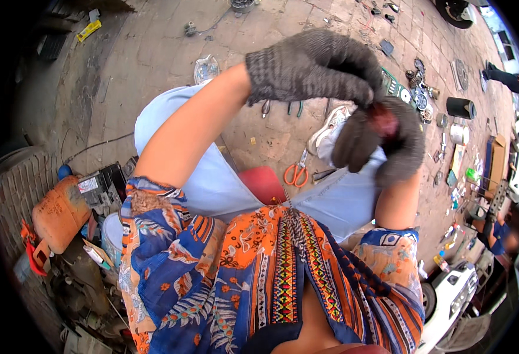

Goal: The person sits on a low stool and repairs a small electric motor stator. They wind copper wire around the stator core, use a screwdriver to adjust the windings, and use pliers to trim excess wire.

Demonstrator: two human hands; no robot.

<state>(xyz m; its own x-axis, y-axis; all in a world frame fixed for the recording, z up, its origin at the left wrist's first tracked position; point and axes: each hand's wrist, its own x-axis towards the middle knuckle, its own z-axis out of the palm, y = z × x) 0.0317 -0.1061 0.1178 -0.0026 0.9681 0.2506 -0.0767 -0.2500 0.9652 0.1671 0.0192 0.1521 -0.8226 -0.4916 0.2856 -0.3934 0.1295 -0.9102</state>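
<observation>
My left hand (324,74), in a grey knit glove, reaches across the upper middle with fingers curled down to the top of a small, dark red object (383,121), blurred and partly hidden. What, if anything, its fingertips grip is unclear. My right hand (389,144), also gloved, is closed around that red object just below them, above my right knee. Orange-handled scissors (296,174) lie on the paving between my legs, near a red seat (258,183). Small hand tools (266,108) lie beyond, and a green toolcase (396,87) is behind my hands.
Metal parts (420,99), a black cylinder (461,107) and cardboard (495,159) are strewn to the right. An orange container (61,215) and a dark battery-like box (100,187) sit at left. Two other people (507,79), (498,236) and white vehicles (454,295) are at the right.
</observation>
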